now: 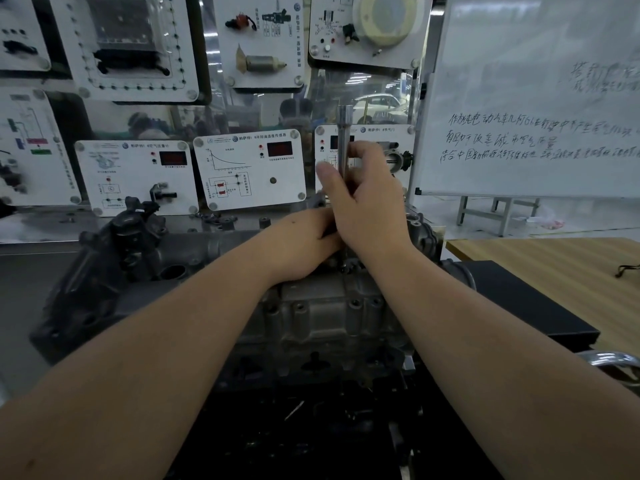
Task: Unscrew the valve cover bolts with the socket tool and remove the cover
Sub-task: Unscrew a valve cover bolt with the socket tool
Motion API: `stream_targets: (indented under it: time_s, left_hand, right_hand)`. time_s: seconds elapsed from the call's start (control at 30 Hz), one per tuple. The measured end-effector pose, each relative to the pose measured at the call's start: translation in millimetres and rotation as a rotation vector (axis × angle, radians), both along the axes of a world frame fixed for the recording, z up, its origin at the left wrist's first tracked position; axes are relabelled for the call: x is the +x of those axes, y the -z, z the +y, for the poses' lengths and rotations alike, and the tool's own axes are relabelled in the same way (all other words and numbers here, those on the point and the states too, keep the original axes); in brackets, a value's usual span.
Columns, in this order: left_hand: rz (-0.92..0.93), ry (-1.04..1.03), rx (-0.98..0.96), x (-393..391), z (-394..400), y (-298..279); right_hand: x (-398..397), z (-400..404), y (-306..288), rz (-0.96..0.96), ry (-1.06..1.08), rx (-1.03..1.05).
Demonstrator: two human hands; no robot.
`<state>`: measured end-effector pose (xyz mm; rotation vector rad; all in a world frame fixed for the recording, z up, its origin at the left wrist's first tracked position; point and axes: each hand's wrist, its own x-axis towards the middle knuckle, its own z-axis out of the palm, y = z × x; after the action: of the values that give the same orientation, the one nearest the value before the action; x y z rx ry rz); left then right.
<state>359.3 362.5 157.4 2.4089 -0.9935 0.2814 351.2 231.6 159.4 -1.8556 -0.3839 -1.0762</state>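
From the head view, the right hand holds the socket tool upright over the far edge of the cover, its fingers curled round the steel shaft with the thumb pressed against the near side. The left hand lies low on the cover just beside the foot of the tool; its fingers are hidden behind the right hand, so I cannot tell whether they pinch the shaft or only steady it. The cover sits on the engine block in the middle of the tabletop, right in front of the person, and the bolt under the tool is out of sight. The step in hand looks like spinning a far-side bolt loose. To do it well, the shaft should be kept plumb so the socket sits square on the bolt head; a tilt could round the flats or let the tool slip off. Light downward pressure from the lower hand would likely help. Several bolt holes show on the near side of the cover, and whether they hold bolts is too dark to tell.
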Motion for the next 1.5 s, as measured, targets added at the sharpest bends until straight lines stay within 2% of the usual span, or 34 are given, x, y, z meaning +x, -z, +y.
stream_targets:
  time_s: [0.1,0.23,0.4,0.53,0.7,0.83,1.0,1.5]
  left_hand:
    - [-0.022,-0.027,-0.013,0.1,-1.5,0.3]
    - [0.012,-0.048,0.0,-3.0,-2.6,0.2]
    - [-0.002,-0.049,0.019,-3.3,-1.9,-1.8]
    - [-0.014,-0.055,0.016,-1.6,-3.5,0.7]
    - [0.02,-0.056,0.028,-3.8,-3.5,-0.6]
    - [0.001,-0.046,0.035,-4.4,-2.4,-1.7]
    - [-0.015,-0.04,0.008,-3.7,-3.5,-0.1]
    - [-0.02,-0.073,0.024,-3.1,-4.6,-0.9]
  right_hand:
    - [0.1,0.2,0.4,-0.052,0.039,-0.028]
    - [1.7,0.9,0.1,-0.018,0.031,-0.069]
    - [-0.1,0.4,0.1,0.009,-0.027,-0.012]
    - [0.5,0.8,1.0,-0.072,0.032,-0.044]
    - [3.0,2.3,0.8,-0.001,-0.004,-0.014]
    - [-0.6,1.6,0.2,-0.017,-0.036,-0.008]
    - [-1.3,1.6,-0.7,-0.06,0.037,-0.013]
    - [1.1,1.9,-0.2,-0.048,0.011,-0.003]
